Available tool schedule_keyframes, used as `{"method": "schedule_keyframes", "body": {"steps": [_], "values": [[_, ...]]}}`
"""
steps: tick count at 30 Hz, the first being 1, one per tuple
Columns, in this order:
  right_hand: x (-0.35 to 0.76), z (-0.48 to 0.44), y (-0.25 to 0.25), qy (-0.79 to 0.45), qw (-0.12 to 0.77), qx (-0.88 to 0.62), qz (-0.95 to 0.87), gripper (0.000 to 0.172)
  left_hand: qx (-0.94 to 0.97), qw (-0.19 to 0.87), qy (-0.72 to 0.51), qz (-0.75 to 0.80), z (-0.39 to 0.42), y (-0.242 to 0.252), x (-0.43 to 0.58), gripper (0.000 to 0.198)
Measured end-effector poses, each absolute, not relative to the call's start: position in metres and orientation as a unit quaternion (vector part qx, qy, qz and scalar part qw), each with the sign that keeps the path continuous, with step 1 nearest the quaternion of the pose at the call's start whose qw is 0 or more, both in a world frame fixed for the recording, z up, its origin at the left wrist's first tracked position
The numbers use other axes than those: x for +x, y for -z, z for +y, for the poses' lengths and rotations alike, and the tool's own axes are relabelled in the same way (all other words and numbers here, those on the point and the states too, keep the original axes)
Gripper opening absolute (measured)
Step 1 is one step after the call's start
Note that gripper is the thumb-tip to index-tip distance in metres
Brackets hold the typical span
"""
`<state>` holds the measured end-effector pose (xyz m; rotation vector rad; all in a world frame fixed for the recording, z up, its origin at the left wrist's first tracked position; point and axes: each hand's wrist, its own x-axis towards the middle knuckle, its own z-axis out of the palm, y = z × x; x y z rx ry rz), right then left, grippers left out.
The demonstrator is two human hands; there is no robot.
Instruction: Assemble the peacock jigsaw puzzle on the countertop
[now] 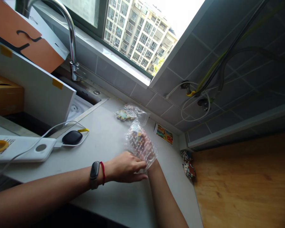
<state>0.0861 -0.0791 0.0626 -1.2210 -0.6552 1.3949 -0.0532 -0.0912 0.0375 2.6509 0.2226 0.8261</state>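
Observation:
My right hand (146, 146) reaches inside a clear plastic bag (151, 155). Through the film its fingers look curled around a cluster of jigsaw puzzle pieces (137, 138); glare on the plastic blurs the fingertips. At the bag's mouth, near the right wrist, my left hand (127, 166) is closed, with thumb and forefinger pinching the bag's edge. Just beyond lies a second clear bag (135, 110) holding colourful puzzle pieces (123, 115). A small printed picture card (165, 133) rests on the counter to the right of the bags.
Piles of puzzle pieces (188, 167) sit at the white counter's (102, 126) right edge, beside a wooden surface (242, 186). To the left are a white power strip (38, 148), a black plug-like object (72, 137), a sink with a faucet (72, 47) and a white panel (38, 79). Cables (204, 82) hang along the tiled wall.

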Motion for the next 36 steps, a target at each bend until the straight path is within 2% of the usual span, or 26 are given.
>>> {"method": "schedule_keyframes", "body": {"steps": [4,7,9,12,14,20,24,28,36], "values": [[0.093,-0.08,-0.066,-0.655,0.468,-0.507,-0.308,0.038,0.941,0.229,-0.235,0.082,-0.086,-0.039,-0.055,0.035],[0.108,-0.095,-0.073,-0.651,0.448,-0.515,-0.333,0.045,0.94,0.248,-0.224,0.059,-0.084,-0.037,-0.054,0.034],[0.121,-0.108,-0.075,-0.596,0.455,-0.546,-0.375,0.055,0.938,0.256,-0.227,0.05,-0.084,-0.033,-0.054,0.041],[0.144,-0.129,-0.069,-0.487,0.446,-0.61,-0.438,0.066,0.945,0.241,-0.212,0.066,-0.084,-0.02,-0.053,0.065],[0.159,-0.146,-0.057,-0.437,0.442,-0.635,-0.459,0.066,0.956,0.209,-0.183,0.092,-0.085,-0.011,-0.053,0.079],[0.197,-0.203,-0.009,-0.276,0.508,-0.709,-0.404,0.054,0.96,0.141,-0.143,0.196,-0.084,0.009,-0.051,0.087],[0.209,-0.233,0.005,-0.238,0.545,-0.709,-0.378,0.041,0.936,0.118,-0.136,0.302,-0.076,0.01,-0.05,0.086],[0.207,-0.241,0.006,-0.235,0.546,-0.691,-0.412,0.03,0.907,0.109,-0.133,0.384,-0.055,0.013,-0.055,0.08],[0.198,-0.24,0.002,-0.236,0.55,-0.681,-0.423,0.025,0.893,0.181,-0.151,0.383,0.008,0.024,-0.074,0.065]]}}
